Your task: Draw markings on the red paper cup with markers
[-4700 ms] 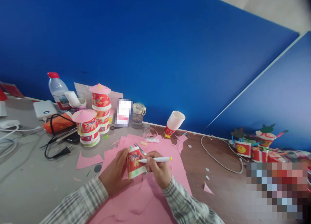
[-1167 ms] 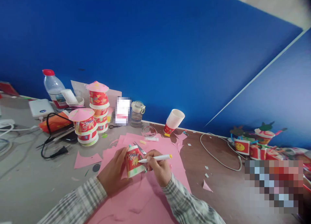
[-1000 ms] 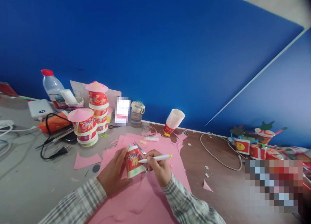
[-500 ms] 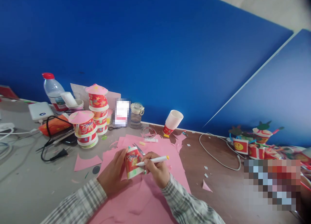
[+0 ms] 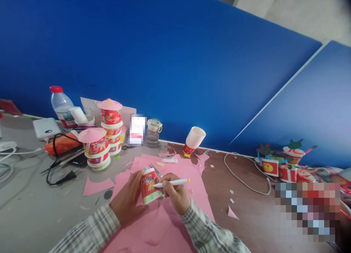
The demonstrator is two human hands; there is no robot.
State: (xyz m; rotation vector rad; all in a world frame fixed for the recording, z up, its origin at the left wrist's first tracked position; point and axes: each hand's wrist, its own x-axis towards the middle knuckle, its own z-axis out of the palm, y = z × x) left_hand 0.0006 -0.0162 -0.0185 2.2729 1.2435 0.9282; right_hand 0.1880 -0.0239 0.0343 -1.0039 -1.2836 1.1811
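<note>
My left hand (image 5: pixel 127 202) is wrapped round a red patterned paper cup (image 5: pixel 149 186), held upside down over pink paper sheets (image 5: pixel 164 223). My right hand (image 5: pixel 176 195) pinches a white marker with a yellow end cap (image 5: pixel 172 182). Its tip touches the cup's side. Scissors (image 5: pixel 157 170) lie on the pink paper just behind the cup.
Finished red cups with pink cone lids (image 5: pixel 94 147) stand stacked at the left, by a water bottle (image 5: pixel 60 106) and a black power cord (image 5: pixel 59 161). A tilted stack of white cups (image 5: pixel 194 139), a glass jar (image 5: pixel 153 131) and a white cable (image 5: pixel 244 176) lie further back. More decorated cups (image 5: pixel 285 165) crowd the right.
The hands, cup and marker keep the same hold. The view has tilted and drifted slightly, so everything sits a little lower and further left in the picture.
</note>
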